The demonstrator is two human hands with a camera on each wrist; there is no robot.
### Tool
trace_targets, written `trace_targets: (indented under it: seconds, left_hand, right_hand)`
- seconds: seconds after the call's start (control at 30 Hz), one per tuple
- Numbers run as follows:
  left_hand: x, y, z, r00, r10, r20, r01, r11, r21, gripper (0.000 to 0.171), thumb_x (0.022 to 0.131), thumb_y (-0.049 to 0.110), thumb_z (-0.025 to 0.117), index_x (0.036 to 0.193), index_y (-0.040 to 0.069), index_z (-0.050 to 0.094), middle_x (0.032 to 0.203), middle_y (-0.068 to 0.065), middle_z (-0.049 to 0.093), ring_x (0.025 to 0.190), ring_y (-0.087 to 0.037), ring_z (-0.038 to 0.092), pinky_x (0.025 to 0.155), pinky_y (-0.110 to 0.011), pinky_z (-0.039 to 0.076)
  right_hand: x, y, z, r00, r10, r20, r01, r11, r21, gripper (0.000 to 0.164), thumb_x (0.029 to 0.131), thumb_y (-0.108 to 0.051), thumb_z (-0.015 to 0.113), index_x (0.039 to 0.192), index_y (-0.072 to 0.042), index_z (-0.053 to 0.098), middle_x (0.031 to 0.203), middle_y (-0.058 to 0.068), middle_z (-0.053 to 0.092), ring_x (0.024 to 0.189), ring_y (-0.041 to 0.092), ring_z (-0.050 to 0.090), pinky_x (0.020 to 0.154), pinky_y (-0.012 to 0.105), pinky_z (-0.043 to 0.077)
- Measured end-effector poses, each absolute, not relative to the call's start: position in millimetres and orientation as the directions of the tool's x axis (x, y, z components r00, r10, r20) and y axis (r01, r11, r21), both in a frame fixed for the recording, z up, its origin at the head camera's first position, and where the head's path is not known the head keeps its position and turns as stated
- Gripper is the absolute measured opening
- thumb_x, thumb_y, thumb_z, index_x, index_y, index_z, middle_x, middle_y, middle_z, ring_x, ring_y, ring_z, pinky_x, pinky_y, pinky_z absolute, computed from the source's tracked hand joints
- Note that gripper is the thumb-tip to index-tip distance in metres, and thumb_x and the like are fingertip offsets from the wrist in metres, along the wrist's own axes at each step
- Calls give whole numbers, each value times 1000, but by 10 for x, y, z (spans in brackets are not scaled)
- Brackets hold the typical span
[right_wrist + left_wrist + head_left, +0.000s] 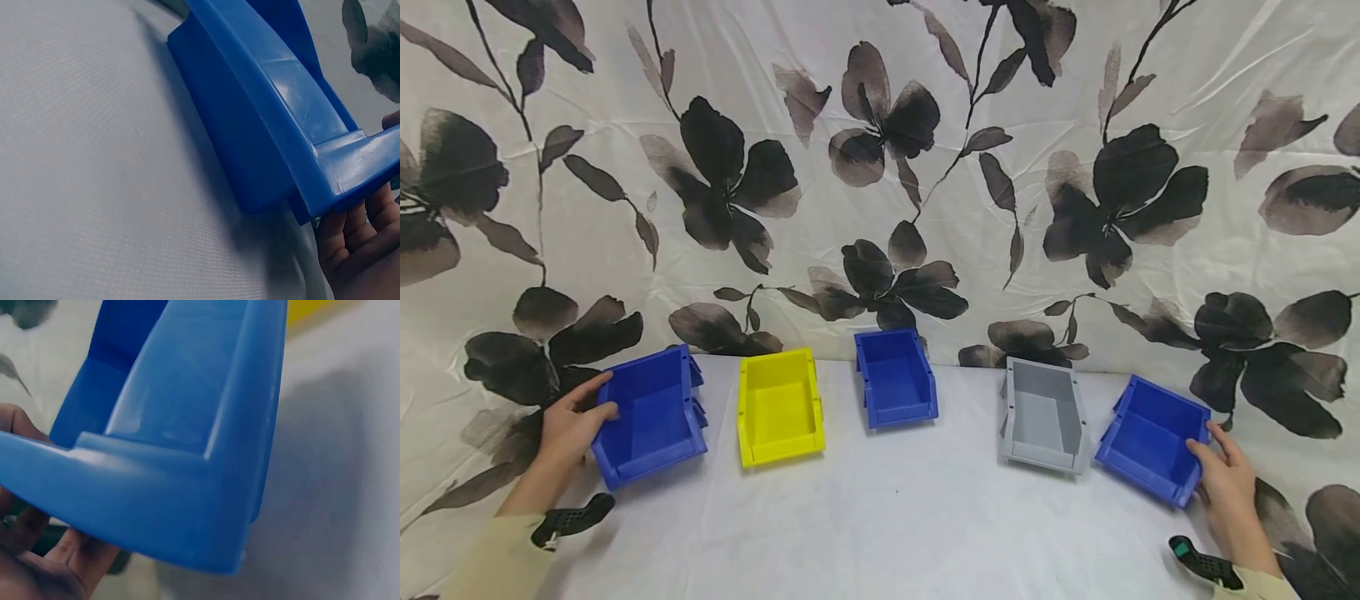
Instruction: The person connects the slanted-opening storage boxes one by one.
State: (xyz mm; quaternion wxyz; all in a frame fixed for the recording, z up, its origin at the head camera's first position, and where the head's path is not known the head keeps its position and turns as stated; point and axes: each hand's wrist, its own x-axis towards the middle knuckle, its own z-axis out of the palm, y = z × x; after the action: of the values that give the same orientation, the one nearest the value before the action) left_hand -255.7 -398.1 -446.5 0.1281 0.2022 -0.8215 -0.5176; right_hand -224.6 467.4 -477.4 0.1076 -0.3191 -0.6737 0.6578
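Observation:
At the left, my left hand [567,425] grips the outer side wall of a blue storage bin [651,421], thumb over the rim inside and fingers outside. The left wrist view shows this blue bin [169,494] close up, tilted, with a shadow on the cloth beside it. On the right, my right hand [1228,483] pinches the outer wall of another blue bin [1153,442], thumb inside the rim. In the right wrist view the fingers [359,231] sit under the rim of that bin [244,119], which casts a shadow along its lower edge. Both bins look bare inside.
Between the held bins stand a yellow bin [781,408], a third blue bin [897,379] farther back and a grey bin [1043,417]. They rest on a white cloth-covered table [880,517]. Behind them hangs a floral curtain [985,208].

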Motion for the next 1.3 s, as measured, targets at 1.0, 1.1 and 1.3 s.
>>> trace_targets:
  seconds: [1.0, 1.1, 1.3]
  left_hand:
    - [-1927, -2845, -3535, -950, -139, 281, 184, 479, 858, 61, 86, -4, 55, 145, 2, 42, 133, -24, 45, 108, -44, 52, 80, -56, 49]
    - [-1884, -2743, -3561, -958, -122, 260, 178, 455, 873, 61, 85, -5, 55, 145, 1, 43, 135, -25, 45, 108, -46, 55, 80, -57, 49]
    - [-1839, -2561, -3686, -968, -123, 218, 137, 465, 874, 63, 83, -6, 56, 144, 4, 45, 135, -23, 46, 103, -39, 59, 77, -43, 51]
  right_hand:
    - [-2198, 4638, -4739, -767, 575, -285, 311, -55, -949, 69, 95, -44, 58, 151, -47, 18, 161, 7, 8, 144, 32, 18, 112, 47, 21]
    - [-2208, 4634, -4744, -766, 575, -288, 299, -78, -951, 68, 95, -43, 58, 151, -48, 20, 161, 3, 7, 144, 30, 17, 112, 47, 19]
    - [-2215, 4637, -4775, -775, 565, -283, 271, -107, -956, 69, 93, -42, 61, 150, -49, 22, 161, -6, 4, 145, 28, 14, 113, 46, 16]
